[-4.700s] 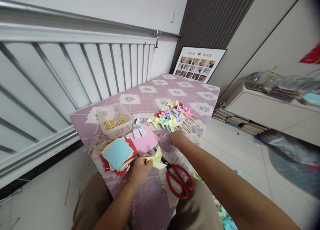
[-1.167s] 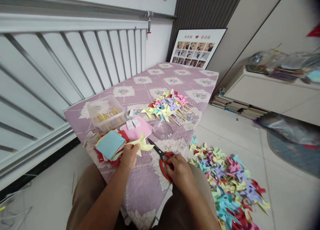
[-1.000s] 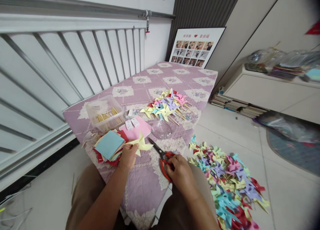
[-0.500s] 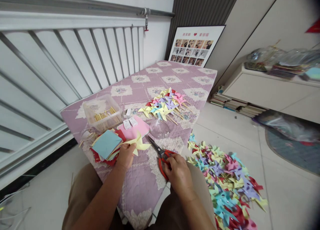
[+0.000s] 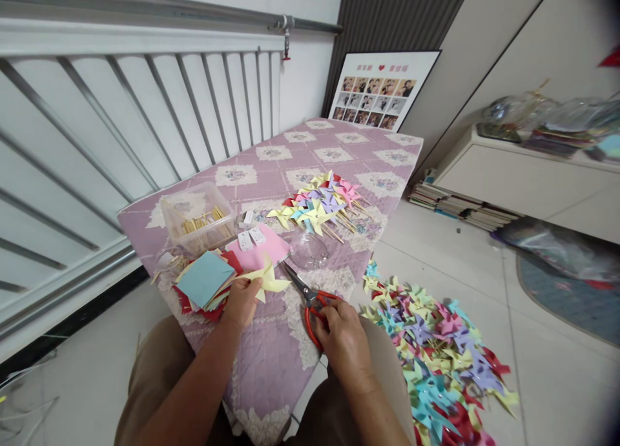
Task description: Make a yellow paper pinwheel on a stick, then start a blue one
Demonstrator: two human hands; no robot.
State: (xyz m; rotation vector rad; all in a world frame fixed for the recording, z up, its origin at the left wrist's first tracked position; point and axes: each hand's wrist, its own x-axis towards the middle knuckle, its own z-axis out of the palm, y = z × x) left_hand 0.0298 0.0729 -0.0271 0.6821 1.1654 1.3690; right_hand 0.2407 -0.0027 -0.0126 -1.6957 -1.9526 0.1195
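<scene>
Pinched in my left hand [image 5: 243,299] is a pale yellow paper pinwheel [image 5: 272,282], its blades folded over, just above the cloth. My right hand [image 5: 343,333] has its fingers curled on the red handles of the scissors [image 5: 306,293]; their dark blades lie on the table, pointing away to the left. Left of the pinwheel sits a stack of coloured paper squares [image 5: 206,279], a blue one on top. Behind it is a pink sheet [image 5: 268,249] bearing two small white boxes [image 5: 252,238]. A small clear dish [image 5: 310,251] stands beyond the scissors.
A clear plastic box [image 5: 181,210] of wooden sticks [image 5: 208,223] stands at the table's left. Finished pinwheels [image 5: 317,213] on sticks lie mid-table on the purple patterned cloth [image 5: 271,349]. Many more pinwheels [image 5: 436,343] pile on the floor at right. A radiator [image 5: 145,123] runs along the left.
The view has shifted very slightly. Both hands, the pinwheel and the scissors keep almost the same places.
</scene>
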